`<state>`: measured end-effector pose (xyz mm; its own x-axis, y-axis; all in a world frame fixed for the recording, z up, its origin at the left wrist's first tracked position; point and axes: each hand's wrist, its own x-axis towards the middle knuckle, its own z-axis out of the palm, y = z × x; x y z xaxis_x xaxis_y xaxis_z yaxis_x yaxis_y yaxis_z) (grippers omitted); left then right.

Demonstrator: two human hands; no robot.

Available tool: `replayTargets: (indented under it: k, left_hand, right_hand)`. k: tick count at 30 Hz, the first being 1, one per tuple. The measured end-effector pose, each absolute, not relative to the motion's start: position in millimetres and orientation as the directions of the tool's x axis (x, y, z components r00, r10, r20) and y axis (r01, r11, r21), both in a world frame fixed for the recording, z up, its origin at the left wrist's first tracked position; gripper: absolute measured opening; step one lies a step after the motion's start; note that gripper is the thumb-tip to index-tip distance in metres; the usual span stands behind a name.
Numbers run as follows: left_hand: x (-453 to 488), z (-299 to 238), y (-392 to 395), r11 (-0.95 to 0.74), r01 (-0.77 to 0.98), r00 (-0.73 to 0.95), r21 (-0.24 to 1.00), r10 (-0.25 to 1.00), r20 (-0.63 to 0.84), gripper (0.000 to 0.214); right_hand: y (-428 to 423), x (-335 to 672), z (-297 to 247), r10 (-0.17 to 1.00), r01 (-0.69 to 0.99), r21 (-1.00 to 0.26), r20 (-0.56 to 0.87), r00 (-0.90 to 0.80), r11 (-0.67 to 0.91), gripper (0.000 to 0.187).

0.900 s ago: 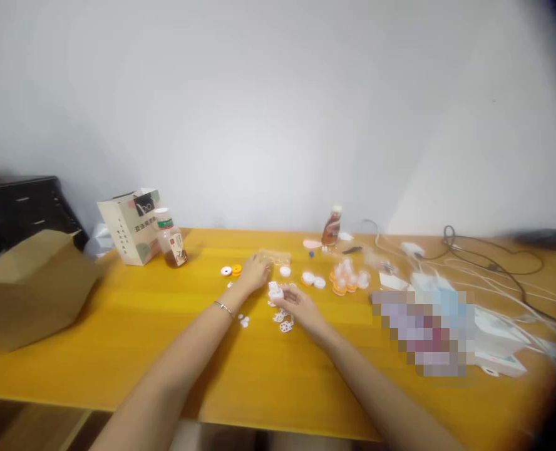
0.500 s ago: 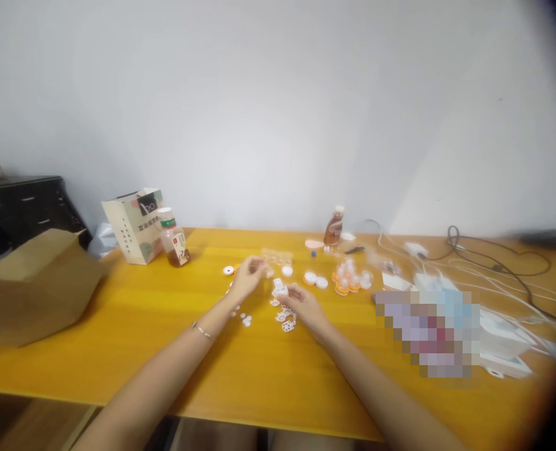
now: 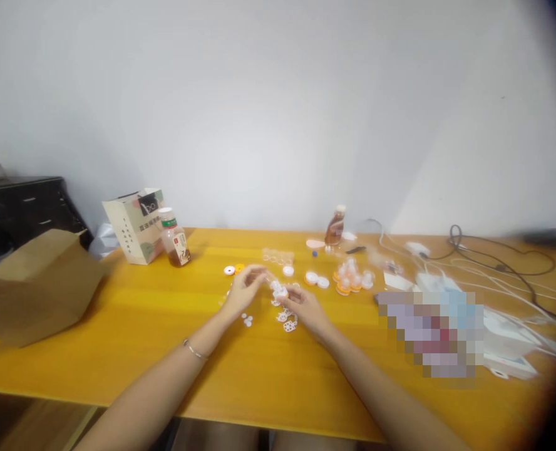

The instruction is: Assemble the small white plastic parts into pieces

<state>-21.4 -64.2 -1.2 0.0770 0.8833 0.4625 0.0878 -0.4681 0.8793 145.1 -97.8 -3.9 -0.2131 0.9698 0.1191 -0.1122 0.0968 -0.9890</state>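
Observation:
My right hand (image 3: 305,308) pinches a small white plastic part (image 3: 278,289) above the middle of the table. Close to its left side is my left hand (image 3: 244,292), fingers bent and tips nearly meeting the part. A small, pale, see-through piece seems to be at those left fingertips, but blur hides what it is. Beneath my right hand lie several white spoked plastic pieces (image 3: 289,326). Small white discs (image 3: 247,320) lie on the wood below my left hand. Behind it sits a white round spool-like piece (image 3: 230,270) beside an orange one.
Clear domes on orange bases (image 3: 352,277) cluster to the right, near white round pieces (image 3: 316,279). A brown bottle (image 3: 335,227) stands behind. Cables (image 3: 498,266) and a blurred-out patch (image 3: 431,335) lie far right. At left are a juice bottle (image 3: 175,241), paper bag (image 3: 139,232) and brown bag (image 3: 38,285).
My left hand has shifted slightly down and left at the wrist, its fingertips staying close to the white part. My right hand holds the part nearly in place.

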Motion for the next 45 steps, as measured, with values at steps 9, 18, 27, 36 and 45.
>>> replayTargets:
  k: [9,18,27,36,45]
  left_hand:
    - [-17.1,-1.1,-74.2,-0.502,0.126,0.209,0.856,0.856,0.472,0.025]
    - [-18.9,2.9,-77.7,-0.54,0.143,0.24,0.829,0.832,0.501,0.025]
    - [-15.5,5.1,-84.4,-0.529,0.164,0.184,0.832,0.845,0.502,0.023]
    - [-21.8,16.9,-88.1,-0.568,0.095,0.351,0.817,0.787,0.507,0.024]
    - [-23.6,29.7,-96.0,-0.466,-0.108,0.459,0.878,0.76,0.46,0.03]
  right_hand:
    - [-102.5,144.2,2.0,0.944,-0.083,-0.984,0.177,-0.278,0.16,0.034]
    - [-100.9,143.7,-4.9,0.902,0.002,-0.945,0.313,-0.297,0.328,0.033]
    - [-111.5,146.2,-1.3,0.81,0.29,-0.757,0.531,-0.25,0.586,0.028]
    - [-112.8,144.7,6.8,0.878,-0.05,-0.952,0.298,-0.374,0.301,0.025]
    - [-113.8,142.0,5.5,0.875,-0.372,-0.928,0.176,-0.452,-0.006,0.019]
